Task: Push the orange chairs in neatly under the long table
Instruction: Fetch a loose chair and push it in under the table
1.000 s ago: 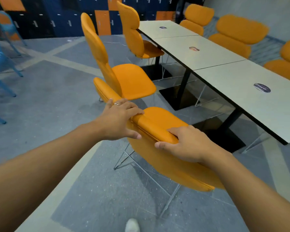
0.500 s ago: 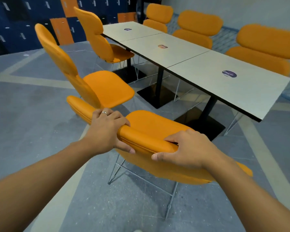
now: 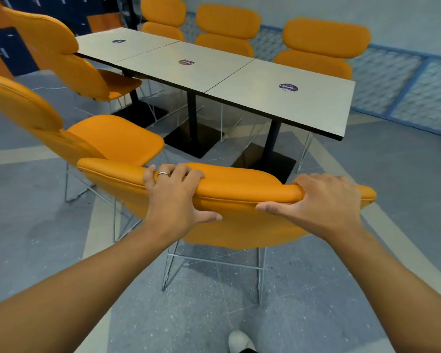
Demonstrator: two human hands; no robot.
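An orange chair [image 3: 239, 189] on thin wire legs stands right in front of me, its back toward me, facing the near end of the long pale table [image 3: 323, 108]. My left hand [image 3: 175, 197] grips the top of its backrest, fingers over the edge. My right hand [image 3: 318, 202] grips the same backrest further right. Two more orange chairs stand pulled out on the left, the nearer chair [image 3: 112, 136] and the farther chair [image 3: 87, 72]. Three orange chairs [image 3: 316, 47] sit tucked in along the table's far side.
The table rests on black pedestal bases [image 3: 189, 143]. Blue and orange lockers [image 3: 0, 49] line the back left wall. A blue mesh fence [image 3: 405, 80] runs along the right. Grey floor lies around me, and my white shoe [image 3: 239, 341] shows at the bottom edge.
The chair in my hands has swung round from side-on to square with the table end, and my view has shifted rightward along the table. Both hands have kept their hold on the backrest.
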